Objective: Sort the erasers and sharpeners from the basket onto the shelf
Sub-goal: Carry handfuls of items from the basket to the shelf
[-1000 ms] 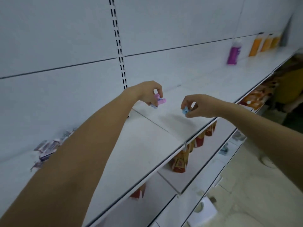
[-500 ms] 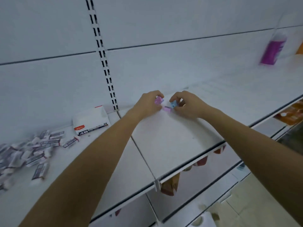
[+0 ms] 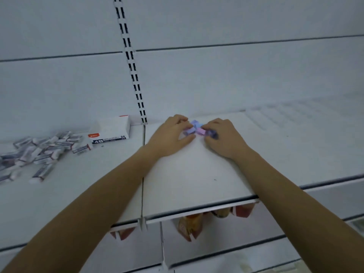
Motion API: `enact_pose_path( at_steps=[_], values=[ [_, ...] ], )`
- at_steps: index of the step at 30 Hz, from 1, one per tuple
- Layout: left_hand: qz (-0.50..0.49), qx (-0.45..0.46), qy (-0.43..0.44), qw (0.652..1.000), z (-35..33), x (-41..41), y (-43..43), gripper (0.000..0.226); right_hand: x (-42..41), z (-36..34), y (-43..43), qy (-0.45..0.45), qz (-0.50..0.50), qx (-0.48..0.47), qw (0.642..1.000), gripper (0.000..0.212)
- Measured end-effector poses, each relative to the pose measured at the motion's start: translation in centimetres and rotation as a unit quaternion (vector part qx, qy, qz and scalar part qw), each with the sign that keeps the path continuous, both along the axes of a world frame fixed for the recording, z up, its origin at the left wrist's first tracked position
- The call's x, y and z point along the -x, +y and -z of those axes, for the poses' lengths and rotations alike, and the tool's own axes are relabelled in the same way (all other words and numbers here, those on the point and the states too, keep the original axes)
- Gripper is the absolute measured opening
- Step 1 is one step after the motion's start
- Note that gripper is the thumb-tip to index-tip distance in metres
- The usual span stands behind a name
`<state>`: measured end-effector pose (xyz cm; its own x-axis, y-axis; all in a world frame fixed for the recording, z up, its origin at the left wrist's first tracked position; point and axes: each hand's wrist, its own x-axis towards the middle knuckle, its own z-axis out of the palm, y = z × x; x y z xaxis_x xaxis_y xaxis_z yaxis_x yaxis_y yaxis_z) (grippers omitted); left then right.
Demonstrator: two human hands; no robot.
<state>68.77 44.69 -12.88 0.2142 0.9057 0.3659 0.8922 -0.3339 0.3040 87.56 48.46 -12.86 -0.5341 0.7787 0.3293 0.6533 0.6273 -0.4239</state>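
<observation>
1. Packets (image 3: 189, 227) hang under the shelf (image 3: 197, 184), nearest us and well short of the fingers; the basket is out of view
2. Both our forearms reach across the shelf's bare front, and the hands meet near its back
3. Our left hand (image 3: 169, 136) has its thumb lying on the board and its fingers curled down, pinching a lilac sharpener (image 3: 188, 131) at the fingertips
4. Our right hand (image 3: 226, 140) is curled too, its fingers wrapped over a dark sharpener (image 3: 212, 133) that touches the shelf
5. Between the two sets of fingertips lie a pink sharpener (image 3: 201, 131) and, just beyond them, a blue sharpener (image 3: 194, 123); blur hides whether either hand also touches these
6. Well to the left of the left fingers sits the loose pile of erasers (image 3: 39, 152) with a white eraser box (image 3: 110, 131) behind it, past the slotted upright (image 3: 136, 85)
7. We judge the step in hand to be setting down a batch of sharpeners as their own group, apart from the erasers
8. Next we would need to let go cleanly, lifting the fingers straight up so the small pieces are not dragged or scattered, then go to the basket for more
</observation>
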Motion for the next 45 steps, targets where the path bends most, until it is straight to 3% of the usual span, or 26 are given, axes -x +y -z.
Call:
enact_pose_path(
  at_steps=[5, 9, 14, 20, 24, 37, 45],
  values=[
    [-0.039, -0.043, 0.003, 0.998, -0.3, -0.5, -0.3, 0.060, -0.2, 0.0, 0.1, 0.054, 0.038, -0.024, 0.998, 0.058],
    [-0.070, -0.069, -0.001, 0.995, -1.0, -0.8, -1.2, 0.055, -0.1, -0.8, -1.1, 0.073, 0.017, -0.056, 0.996, 0.023],
    [-0.121, -0.093, -0.020, 0.988, -2.8, 0.2, -3.8, 0.035, 1.7, -2.1, -3.6, 0.032, -0.068, -0.116, 0.990, 0.034],
    [-0.149, -0.130, 0.116, 0.973, -8.0, 7.9, -10.5, 0.045, 8.9, -4.6, -9.6, -0.052, -0.171, -0.162, 0.970, 0.036],
    [-0.220, -0.135, 0.154, 0.954, -10.4, 14.8, -17.0, 0.031, 15.6, -5.7, -15.8, -0.061, -0.251, -0.174, 0.950, 0.040],
    [-0.424, -0.106, 0.138, 0.889, -11.2, 34.5, -44.2, 0.031, 35.1, -7.5, -34.3, -0.006, -0.408, -0.158, 0.899, 0.033],
    [-0.489, -0.070, 0.089, 0.865, -11.7, 42.7, -50.8, 0.032, 45.7, -9.7, -38.2, -0.048, -0.445, -0.169, 0.878, 0.035]
  ],
)
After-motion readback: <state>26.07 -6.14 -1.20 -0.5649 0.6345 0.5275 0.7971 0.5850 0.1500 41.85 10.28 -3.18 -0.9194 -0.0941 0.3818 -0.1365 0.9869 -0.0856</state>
